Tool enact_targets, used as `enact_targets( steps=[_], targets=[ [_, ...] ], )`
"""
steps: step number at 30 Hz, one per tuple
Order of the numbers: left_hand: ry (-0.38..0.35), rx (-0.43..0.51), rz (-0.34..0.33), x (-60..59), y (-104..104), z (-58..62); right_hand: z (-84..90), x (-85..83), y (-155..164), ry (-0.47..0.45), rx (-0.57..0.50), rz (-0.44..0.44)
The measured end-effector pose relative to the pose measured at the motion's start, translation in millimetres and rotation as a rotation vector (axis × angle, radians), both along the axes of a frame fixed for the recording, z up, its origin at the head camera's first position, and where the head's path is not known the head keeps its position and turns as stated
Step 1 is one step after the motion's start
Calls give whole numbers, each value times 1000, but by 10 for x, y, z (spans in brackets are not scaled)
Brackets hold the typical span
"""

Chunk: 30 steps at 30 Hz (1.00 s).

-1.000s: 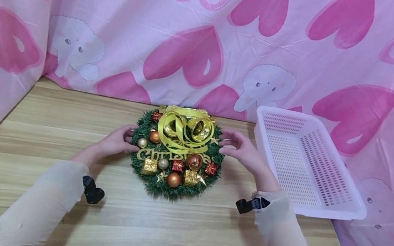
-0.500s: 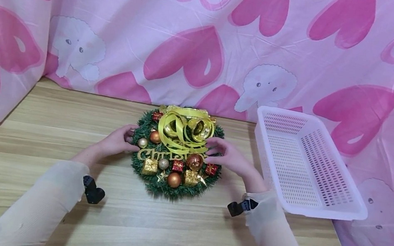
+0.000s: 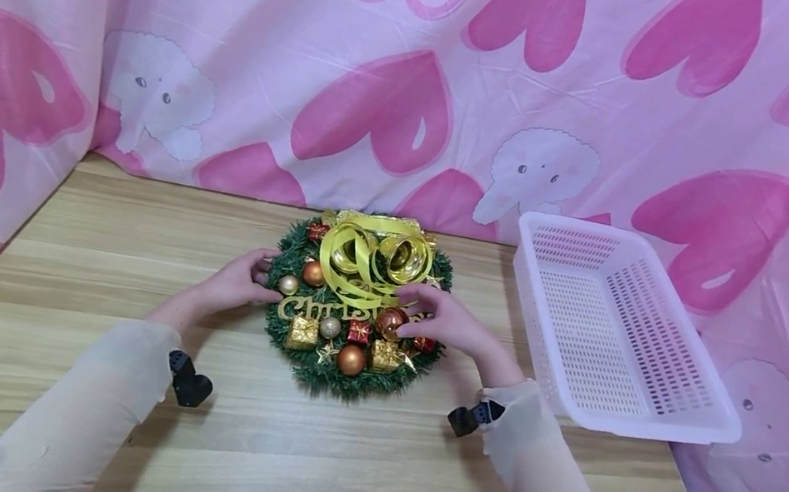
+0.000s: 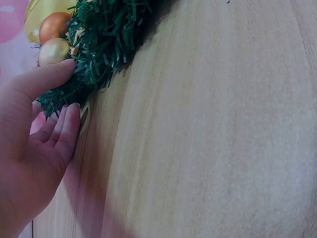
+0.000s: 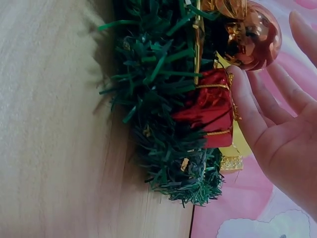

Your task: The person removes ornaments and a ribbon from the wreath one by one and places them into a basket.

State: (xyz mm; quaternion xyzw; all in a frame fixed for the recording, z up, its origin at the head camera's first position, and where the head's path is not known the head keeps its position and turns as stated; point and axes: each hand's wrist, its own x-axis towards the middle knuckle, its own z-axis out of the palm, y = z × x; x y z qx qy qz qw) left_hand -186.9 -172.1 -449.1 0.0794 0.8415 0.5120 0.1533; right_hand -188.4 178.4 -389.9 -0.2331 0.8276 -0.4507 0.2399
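Note:
A green Christmas wreath [image 3: 316, 374] lies on the table, dressed with gold bells [image 3: 405, 261], yellow ribbon, small gift boxes and baubles. My left hand [image 3: 230, 283] holds its left edge, thumb on the greenery near a pale gold bauble [image 4: 54, 52] and fingers at the side. Over the right part hovers my right hand [image 3: 455, 322], its fingers loosely extended beside a shiny copper bauble [image 5: 255, 37] and a red gift box [image 5: 213, 109]. Part of the gold lettering [image 3: 313, 309] is hidden by the right hand. Whether its fingertips touch the bauble, I cannot tell.
A white perforated plastic basket [image 3: 537, 333] stands to the right of the wreath. The wooden table [image 3: 302, 468] meets a pink heart-patterned cloth [image 3: 252, 75] at the back and sides. Small black wrist cameras sit on both forearms.
My right hand has moved left and slightly downward, from the wreath's right edge to above the copper bauble. The left hand and the wreath have stayed in place.

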Motion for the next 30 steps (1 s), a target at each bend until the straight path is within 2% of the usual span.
enact_targets(
  steps=[7, 17, 24, 30],
  targets=[
    [-1, -5, -2, -12, -2, -11, -57, 3, -44, 1, 45, 26],
    [-8, -2, 3, -15, 2, 8, -65, 30, -112, -51, 72, 30],
    [4, -20, 4, -22, 5, -6, -62, 31, -122, -46, 80, 23],
    [42, 24, -10, -16, -13, -24, -35, 33, -109, -39, 58, 29]
  ],
)
